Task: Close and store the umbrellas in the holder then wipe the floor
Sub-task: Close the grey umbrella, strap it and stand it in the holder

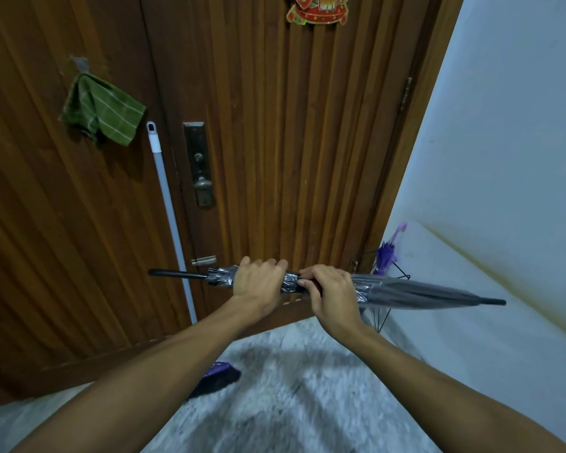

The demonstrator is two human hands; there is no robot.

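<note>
Before the door [291,142], grey umbrella [415,291] folded, held horiz.

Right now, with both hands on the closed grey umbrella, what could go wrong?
The grey umbrella lies level across the doorway, gripped by the left hand and right hand. Swinging it, its tip could strike the wall or knock the wire holder, which already holds a purple umbrella.

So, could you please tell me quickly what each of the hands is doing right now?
Left hand: closed around the folded grey umbrella near its handle end.
Right hand: gripping the same umbrella mid-canopy.
</note>
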